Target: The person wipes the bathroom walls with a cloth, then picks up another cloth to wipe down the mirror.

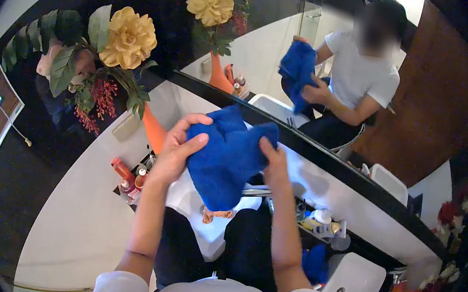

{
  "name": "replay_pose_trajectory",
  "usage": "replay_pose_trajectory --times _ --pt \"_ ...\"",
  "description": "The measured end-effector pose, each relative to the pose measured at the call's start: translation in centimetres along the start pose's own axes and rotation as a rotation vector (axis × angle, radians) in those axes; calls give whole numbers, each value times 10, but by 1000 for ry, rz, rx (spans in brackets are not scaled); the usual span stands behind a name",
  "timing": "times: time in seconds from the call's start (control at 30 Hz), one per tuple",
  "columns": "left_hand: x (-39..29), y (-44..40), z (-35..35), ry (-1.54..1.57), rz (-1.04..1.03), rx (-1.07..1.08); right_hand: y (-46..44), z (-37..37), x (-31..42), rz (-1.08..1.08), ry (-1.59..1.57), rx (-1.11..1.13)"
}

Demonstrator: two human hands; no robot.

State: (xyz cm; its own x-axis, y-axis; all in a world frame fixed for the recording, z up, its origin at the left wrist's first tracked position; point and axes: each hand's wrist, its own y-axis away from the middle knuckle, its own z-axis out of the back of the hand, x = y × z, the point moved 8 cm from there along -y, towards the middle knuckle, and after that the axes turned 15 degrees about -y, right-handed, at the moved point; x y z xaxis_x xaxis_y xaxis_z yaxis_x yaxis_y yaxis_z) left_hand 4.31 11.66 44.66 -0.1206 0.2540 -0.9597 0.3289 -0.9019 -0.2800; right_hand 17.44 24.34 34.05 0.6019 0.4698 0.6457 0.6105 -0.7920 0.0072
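A blue cloth (224,159) hangs between my two hands in front of the mirror, its lower end drooping toward my lap. My left hand (175,151) grips the cloth's left edge, thumb on the near face and fingers behind the upper corner. At the right edge, my right hand (273,164) is closed on the fabric, with part of its fingers hidden. Below the cloth, a small tan object (216,217) shows only in part against a white surface.
The long mirror (340,109) reflects me with the cloth. An orange vase (153,129) with a yellow flower (129,38) stands to the left, near several small bottles (127,181). On the right are toiletries (323,224), another blue cloth (315,264) and a white basin (354,278).
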Motion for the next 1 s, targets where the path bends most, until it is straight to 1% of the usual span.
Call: replay_pose_trajectory --times 0.03,0.07,0.1,0.13,0.17,0.2,0.23,0.27,0.3,0.37,0.4,0.43,0.5,0.53,0.57,0.6,0.63,0.67,0.7,0.77,0.8,0.87,0.9,0.97,1.0 --pt "0 3 8 -115 0 0 5 -22 36 160 194 57" --pt "2 4 19 -113 6 8 0 -29 53 202 379 170" --pt "24 7 25 -294 215 115 1 -42 66 171 530 226" --pt "47 13 28 -476 426 225 4 -64 81 187 739 327" --pt "61 10 27 -473 433 237 7 -83 91 196 949 429" --pt "71 2 36 -849 349 188 3 -89 99 189 950 417" --pt "70 -5 39 -1220 246 132 3 -105 97 221 1131 570" --pt "47 -14 17 -1198 -45 81 7 -123 93 255 1312 727" --pt "42 -23 -2 -1190 -49 89 8 -135 101 253 1319 717" --pt "11 -34 -44 -515 -341 161 21 -160 95 123 1511 897" --pt "16 -39 -54 -519 -248 253 14 -157 95 50 1606 853" --pt "15 -43 -58 -507 -261 259 21 -160 103 51 1622 839" --pt "32 -56 -62 -261 -23 340 33 -162 138 184 1847 554" --pt "18 -58 -55 -407 5 242 36 -152 152 263 1829 526" --pt "7 -61 -48 -444 -90 235 38 -137 165 230 1912 414" --pt "2 -62 -44 -461 -57 284 40 -117 175 278 1788 396" --pt "-7 -61 -44 -479 -28 333 46 -105 180 284 1714 391" --pt "-22 -60 -50 -570 -116 377 53 -94 179 264 1679 360" --pt "-39 -60 -54 -749 -273 402 61 -88 182 307 1700 254" --pt "-69 -65 -63 -889 -396 515 77 -78 188 487 1686 116" --pt "-79 -69 -67 -883 -416 518 82 -70 185 500 1697 102" --pt "-113 -69 -82 -1216 -820 337 100 -65 202 841 1885 -182" --pt "-122 -73 -89 -1208 -839 333 103 -66 202 856 1893 -195" --pt "-148 -80 -104 -1461 -969 85 122 -36 233 884 1439 -758" --pt "-159 -84 -111 -1470 -1075 -57 130 -34 244 972 1346 -873"
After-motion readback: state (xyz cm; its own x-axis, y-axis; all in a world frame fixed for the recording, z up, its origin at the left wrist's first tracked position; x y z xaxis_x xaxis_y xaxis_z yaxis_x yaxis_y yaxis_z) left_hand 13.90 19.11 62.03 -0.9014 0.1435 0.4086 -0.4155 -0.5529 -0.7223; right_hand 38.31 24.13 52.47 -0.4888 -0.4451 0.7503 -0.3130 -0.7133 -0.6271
